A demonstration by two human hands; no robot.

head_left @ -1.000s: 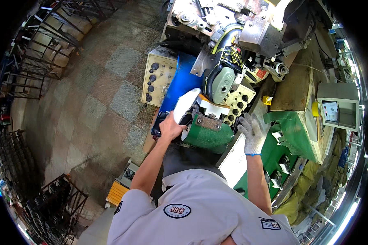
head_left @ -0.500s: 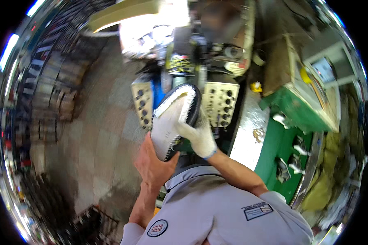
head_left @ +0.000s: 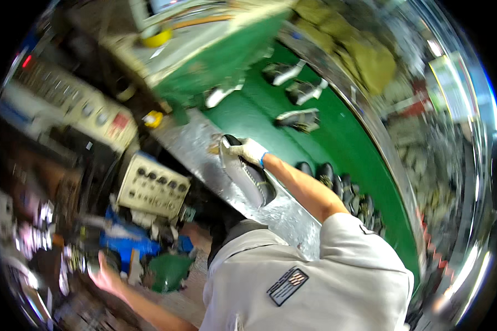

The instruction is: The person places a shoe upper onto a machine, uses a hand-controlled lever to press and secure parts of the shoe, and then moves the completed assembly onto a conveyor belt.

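Shoe (head_left: 247, 177) lies on the silver ledge (head_left: 292, 212), gripped by the outstretched gloved right hand (head_left: 251, 150). Bare left hand (head_left: 106, 277) reaches low toward blurred machinery; its grip cannot be told.

Grey short-sleeved shirt (head_left: 315, 276), white glove (head_left: 249, 150)

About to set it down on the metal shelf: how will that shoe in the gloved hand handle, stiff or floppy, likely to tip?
The shoe probably holds its shape: it spans out from the gloved right hand without sagging. It looks light, carried one-handed. Laid lengthwise on the foil-covered shelf it should rest steadily, though the shiny surface may let it slide.
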